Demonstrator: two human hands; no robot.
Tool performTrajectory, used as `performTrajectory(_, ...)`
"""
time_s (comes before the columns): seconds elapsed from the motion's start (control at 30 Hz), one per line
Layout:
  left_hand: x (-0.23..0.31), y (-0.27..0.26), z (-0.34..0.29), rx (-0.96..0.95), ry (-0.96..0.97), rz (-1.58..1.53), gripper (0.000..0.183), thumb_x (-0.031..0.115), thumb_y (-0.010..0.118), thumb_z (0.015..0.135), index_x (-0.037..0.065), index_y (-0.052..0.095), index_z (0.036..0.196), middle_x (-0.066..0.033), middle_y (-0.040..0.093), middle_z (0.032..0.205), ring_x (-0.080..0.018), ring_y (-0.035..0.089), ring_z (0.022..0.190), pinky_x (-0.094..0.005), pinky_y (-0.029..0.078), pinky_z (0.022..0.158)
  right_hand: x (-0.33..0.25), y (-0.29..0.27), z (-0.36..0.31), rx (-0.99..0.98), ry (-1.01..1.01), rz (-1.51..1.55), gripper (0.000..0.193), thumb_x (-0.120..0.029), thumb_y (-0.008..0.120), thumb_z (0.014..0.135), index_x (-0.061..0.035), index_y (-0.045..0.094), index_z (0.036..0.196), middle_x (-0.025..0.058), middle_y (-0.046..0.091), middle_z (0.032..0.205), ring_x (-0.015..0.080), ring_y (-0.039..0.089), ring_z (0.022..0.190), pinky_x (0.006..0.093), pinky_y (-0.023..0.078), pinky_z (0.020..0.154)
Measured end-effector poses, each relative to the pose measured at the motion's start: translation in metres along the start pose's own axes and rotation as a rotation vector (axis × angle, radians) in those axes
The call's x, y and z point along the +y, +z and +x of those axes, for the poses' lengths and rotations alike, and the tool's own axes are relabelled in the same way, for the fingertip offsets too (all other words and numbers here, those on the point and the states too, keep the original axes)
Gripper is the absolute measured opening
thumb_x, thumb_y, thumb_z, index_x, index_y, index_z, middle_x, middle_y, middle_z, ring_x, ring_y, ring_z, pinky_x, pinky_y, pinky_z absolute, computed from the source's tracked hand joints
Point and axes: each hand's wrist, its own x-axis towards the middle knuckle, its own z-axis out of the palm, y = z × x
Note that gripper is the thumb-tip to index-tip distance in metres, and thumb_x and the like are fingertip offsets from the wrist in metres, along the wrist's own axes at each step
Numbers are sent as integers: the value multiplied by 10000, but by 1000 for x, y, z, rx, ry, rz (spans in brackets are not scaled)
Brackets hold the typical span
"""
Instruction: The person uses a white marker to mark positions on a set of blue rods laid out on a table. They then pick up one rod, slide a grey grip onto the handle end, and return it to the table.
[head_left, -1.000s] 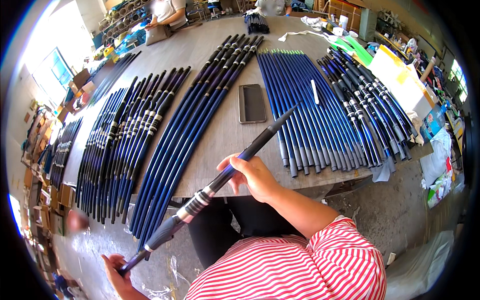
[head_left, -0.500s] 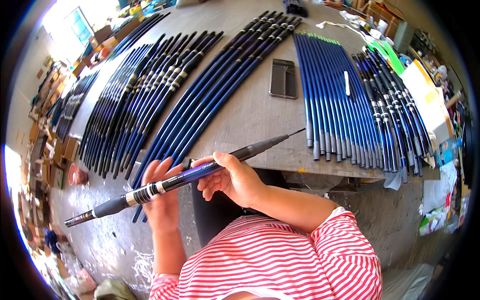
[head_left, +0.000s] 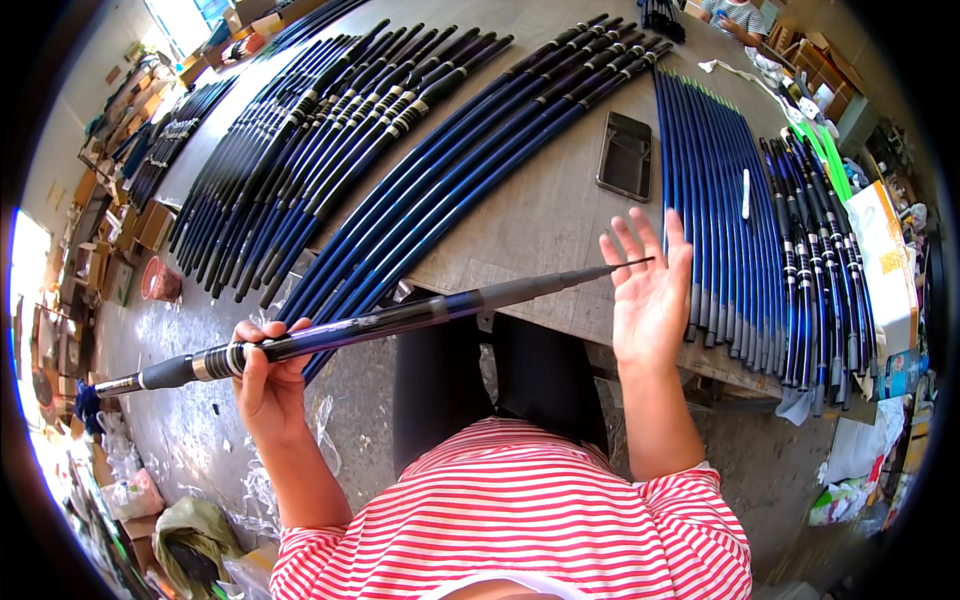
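A dark telescopic fishing rod [head_left: 400,318] with a purple-blue section and silver rings slants across in front of me, thin tip up and to the right. My left hand [head_left: 270,375] is wrapped round it just beyond the silver rings. At the other end, my right hand [head_left: 648,300] is open, palm up and fingers spread, with the rod's thin tip lying in front of the fingers. Whether the tip touches the skin I cannot tell. Behind the rod, long blue rods [head_left: 440,200] lie side by side on the grey table [head_left: 560,240].
Darker rods [head_left: 310,150] with ringed handles lie at the left. A phone [head_left: 625,155] rests mid-table. Blue tubes [head_left: 715,220] with a white pen [head_left: 746,194] on them lie at right, beside ringed rods [head_left: 815,260]. Another person [head_left: 735,18] sits at the far edge.
My left hand has closed round the rod. My right hand has let go of the rod's middle and moved right to its tip, opening out. The view has shifted too.
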Motion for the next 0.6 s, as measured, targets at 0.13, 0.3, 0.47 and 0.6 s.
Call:
performTrajectory(0.13, 4, -12, -2, 21, -6, -56, 184, 82, 486, 915, 5, 423, 1070, -206, 562, 1105, -408, 518, 1101, -459, 520, 872, -13, 7, 1, -303, 143, -345, 303, -219, 610, 866, -9, 593, 1084, 98, 623, 931, 173, 610, 859, 304, 516, 773)
performTrajectory(0.3, 9, -17, 1, 40, -47, -43, 164, 93, 473, 922, -1, 438, 1053, -212, 562, 1096, -407, 531, 1082, -443, 541, 843, -17, 14, 2, -713, 73, -692, 285, -103, 762, 708, -5, 660, 956, 72, 631, 882, 113, 595, 765, 206, 492, 620)
performTrajectory(0.47, 13, -11, 8, 47, -87, 2, 177, 123, 473, 929, -7, 461, 1049, -210, 572, 1060, -400, 567, 1029, -444, 548, 823, -23, 34, -4, -935, 71, -939, 216, -143, 727, 749, -33, 662, 923, 9, 605, 748, 59, 486, 564, 193, 358, 493)
performTrajectory(0.6, 8, -3, 15, 34, -44, 39, 340, 205, 511, 921, -15, 447, 1172, -236, 544, 1123, -391, 596, 969, -464, 542, 813, -3, 31, -17, -960, 226, -807, 205, -208, 646, 840, -17, 650, 910, -19, 543, 634, 35, 436, 557, 204, 351, 494)
